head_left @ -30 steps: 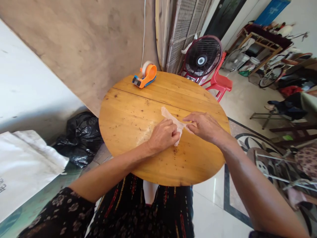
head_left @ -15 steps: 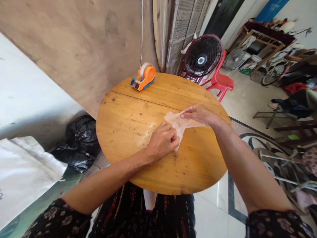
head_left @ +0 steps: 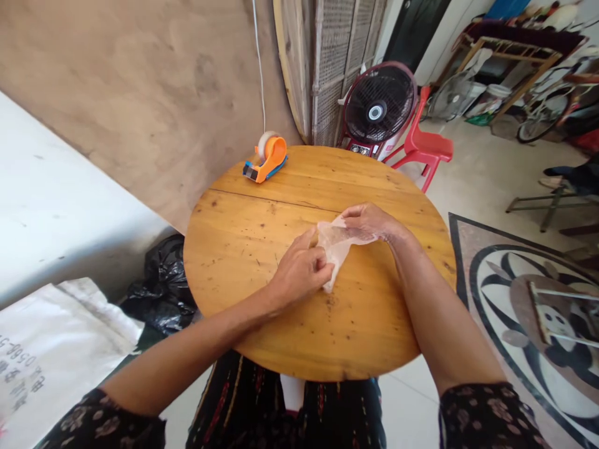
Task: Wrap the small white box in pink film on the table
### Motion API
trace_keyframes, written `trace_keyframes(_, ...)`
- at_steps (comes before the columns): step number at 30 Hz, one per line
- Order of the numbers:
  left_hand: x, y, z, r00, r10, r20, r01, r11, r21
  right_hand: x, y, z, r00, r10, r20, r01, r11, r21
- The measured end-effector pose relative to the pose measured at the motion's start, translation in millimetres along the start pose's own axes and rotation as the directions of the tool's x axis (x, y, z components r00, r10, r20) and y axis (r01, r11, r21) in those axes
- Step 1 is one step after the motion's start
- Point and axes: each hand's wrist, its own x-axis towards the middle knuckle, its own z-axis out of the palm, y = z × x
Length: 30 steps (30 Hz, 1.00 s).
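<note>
A thin, whitish see-through plastic bag (head_left: 337,244) is stretched between my hands, just over the round wooden table (head_left: 243,249). My left hand (head_left: 303,265) is closed on its left side, the thumb pressed against curled fingers. With thumb and fingertips, my right hand (head_left: 369,221) pinches the upper right edge, and part of the film hangs below that palm. Creases run across the film, and its lower corner points down toward the tabletop.
An orange tape dispenser (head_left: 267,161) stands at the table's far left edge. Behind the table are a fan (head_left: 380,103) and a red plastic chair (head_left: 428,146). A black garbage bag (head_left: 161,284) and a white sack (head_left: 60,343) lie at the left.
The view has shifted a little to the right. My left fingers have lifted and loosened slightly along the plastic bag's edge; the right hand keeps its pinch.
</note>
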Motion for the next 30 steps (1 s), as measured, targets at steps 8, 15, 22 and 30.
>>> trace_keyframes(8,24.2,4.9,-15.5,0.961,-0.019,0.275,0.022,1.0,-0.006,-0.2,0.9,4.7,0.999,-0.039,-0.035,0.035,0.994,-0.104)
trace_keyframes(15,27.6,-2.2,-14.0,0.958,0.082,0.273,-0.049,0.991,-0.125,8.9,14.0,7.0,0.989,-0.146,0.031,0.148,0.988,-0.046)
trace_keyframes(22,23.7,-10.2,-8.1,0.972,0.12,0.2,-0.082,0.979,-0.187,-1.5,7.6,-2.0,0.946,-0.224,0.233,0.25,0.964,-0.087)
trace_keyframes(30,25.6,-9.9,-10.2,0.967,0.142,0.21,-0.105,0.978,-0.178,11.1,14.2,14.3,0.946,-0.319,-0.055,0.313,0.945,-0.095)
